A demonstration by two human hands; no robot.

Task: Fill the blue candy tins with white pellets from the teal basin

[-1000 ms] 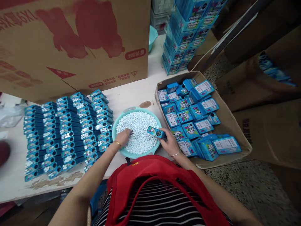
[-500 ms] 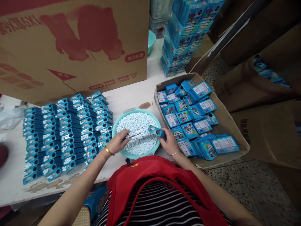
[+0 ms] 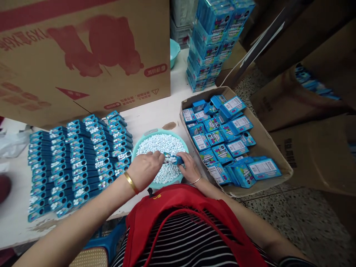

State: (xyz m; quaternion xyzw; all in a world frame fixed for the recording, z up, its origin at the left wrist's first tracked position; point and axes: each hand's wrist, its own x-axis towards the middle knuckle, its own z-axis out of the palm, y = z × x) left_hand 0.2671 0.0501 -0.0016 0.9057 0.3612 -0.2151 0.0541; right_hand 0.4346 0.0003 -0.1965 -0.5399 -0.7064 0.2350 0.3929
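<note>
A light green basin (image 3: 135, 148) full of small white candies (image 3: 161, 142) stands in front of me. My right hand (image 3: 190, 168) is closed around a small blue box (image 3: 178, 160) over the basin's right side, with white candies at its near end. My left hand (image 3: 148, 167), back upward, reaches over the basin and meets that end of the box. Its fingers are pressed together around something I cannot make out. Rows of blue boxes (image 3: 80, 163) stand to the left, many showing white candies on top.
An open carton (image 3: 267, 142) of blue boxes sits at the right. Stacked wrapped blue packs (image 3: 208, 44) stand behind it. A large cardboard box (image 3: 111, 48) fills the back left. Another green basin (image 3: 174, 52) is behind, and a stool (image 3: 89, 257) below the table.
My left hand has moved right across the basin to the small box. My right hand, still holding the box, has shifted slightly left and down. The view has shifted a little.
</note>
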